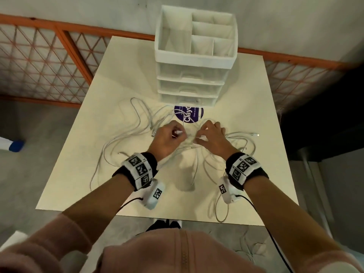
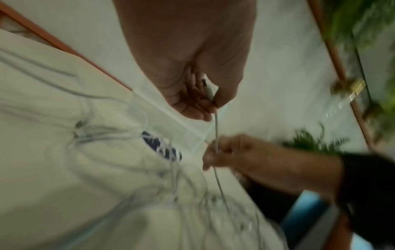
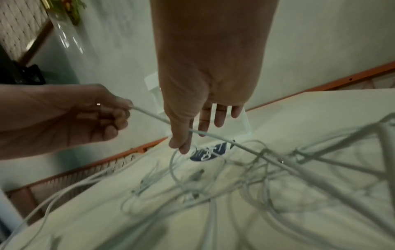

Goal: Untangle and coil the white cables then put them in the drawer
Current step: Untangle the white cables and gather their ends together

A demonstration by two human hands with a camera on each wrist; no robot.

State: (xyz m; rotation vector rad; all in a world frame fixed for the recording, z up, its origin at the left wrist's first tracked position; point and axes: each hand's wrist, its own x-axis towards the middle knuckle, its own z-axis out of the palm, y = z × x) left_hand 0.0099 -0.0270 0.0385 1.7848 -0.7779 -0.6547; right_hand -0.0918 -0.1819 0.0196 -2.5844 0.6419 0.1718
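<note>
Several white cables [image 1: 137, 133] lie tangled across the cream table [image 1: 256, 95]. My left hand [image 1: 177, 133] pinches the plug end of one white cable [image 2: 210, 94] above the middle of the tangle. That cable runs taut to my right hand [image 1: 199, 136], which holds it between thumb and fingers [image 3: 183, 143]. Beyond the right hand it leads into a knot [image 3: 262, 152] of crossing strands. The white drawer unit [image 1: 189, 85] stands at the back of the table with all its drawers closed.
An open divided tray [image 1: 197, 54] tops the drawer unit. A purple round label [image 1: 189, 115] lies in front of it, under the cables. One cable loop [image 1: 221, 213] hangs over the table's near edge. An orange-framed mesh fence [image 1: 39, 66] runs behind the table.
</note>
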